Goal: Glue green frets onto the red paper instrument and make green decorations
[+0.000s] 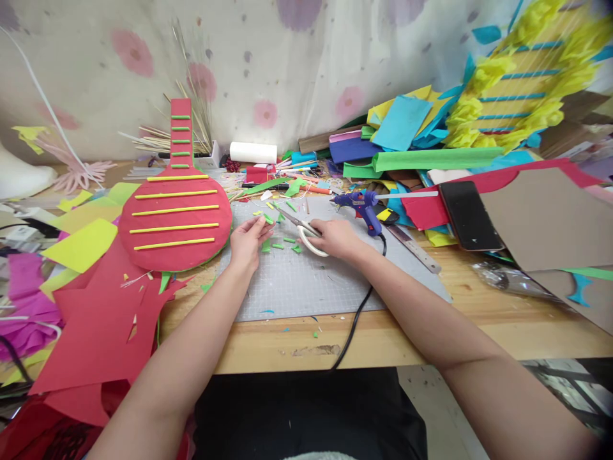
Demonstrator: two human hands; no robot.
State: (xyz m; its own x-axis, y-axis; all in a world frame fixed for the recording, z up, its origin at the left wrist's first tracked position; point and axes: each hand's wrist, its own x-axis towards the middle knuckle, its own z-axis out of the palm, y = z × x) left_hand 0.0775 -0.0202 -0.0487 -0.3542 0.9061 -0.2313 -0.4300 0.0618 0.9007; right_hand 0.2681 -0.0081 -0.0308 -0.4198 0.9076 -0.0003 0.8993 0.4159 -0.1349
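My right hand (332,237) is closed around the white handles of a pair of scissors (306,234), whose blades point up and left over the cutting mat (311,287). Close to the blade tips, my left hand (248,241) pinches a small green strip (268,219) between thumb and fingers. Several short green pieces (278,246) lie scattered on the mat between the hands. To the left rests a red paper-covered guitar shape (177,220) with yellow strips on its round body and green strips on its neck.
A purple glue gun (361,206) lies beyond my right hand, its black cord crossing the mat. Nearby are a metal ruler (414,249) and a phone (469,214). Red paper (103,319) covers the left side. Coloured scraps and a yellow-trimmed guitar shape (517,89) stand at the back.
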